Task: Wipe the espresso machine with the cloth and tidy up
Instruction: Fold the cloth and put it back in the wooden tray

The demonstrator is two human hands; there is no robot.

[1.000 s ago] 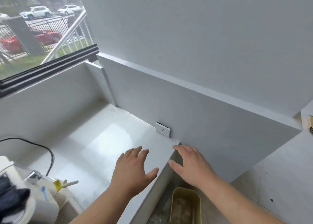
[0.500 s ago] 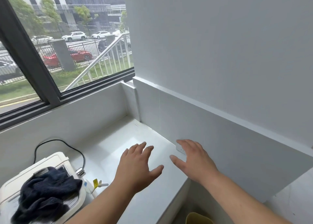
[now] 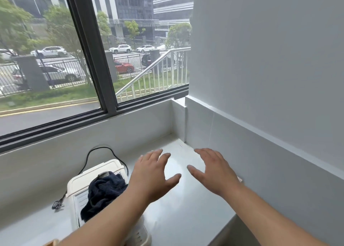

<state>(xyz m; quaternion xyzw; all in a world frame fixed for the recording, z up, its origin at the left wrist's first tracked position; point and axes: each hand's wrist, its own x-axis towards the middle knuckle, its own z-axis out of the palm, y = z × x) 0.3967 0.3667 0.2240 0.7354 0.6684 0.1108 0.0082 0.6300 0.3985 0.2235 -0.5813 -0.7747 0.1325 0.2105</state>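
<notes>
A cream-white espresso machine (image 3: 96, 173) stands on the white counter (image 3: 186, 214) at lower left, partly hidden by my left forearm. A dark navy cloth (image 3: 104, 191) lies crumpled on top of it. My left hand (image 3: 152, 175) hovers with fingers spread just right of the machine, holding nothing. My right hand (image 3: 214, 173) hovers beside it, fingers spread, nothing in it, close to the side wall.
A black power cable (image 3: 98, 152) loops behind the machine, and its plug (image 3: 56, 204) lies on the counter to the left. A large window (image 3: 89, 59) runs along the back. A white wall with a ledge (image 3: 260, 132) bounds the counter on the right.
The view has swung up and to the left. The machine and cloth have come further into view. Both hands stay spread and hold nothing.
</notes>
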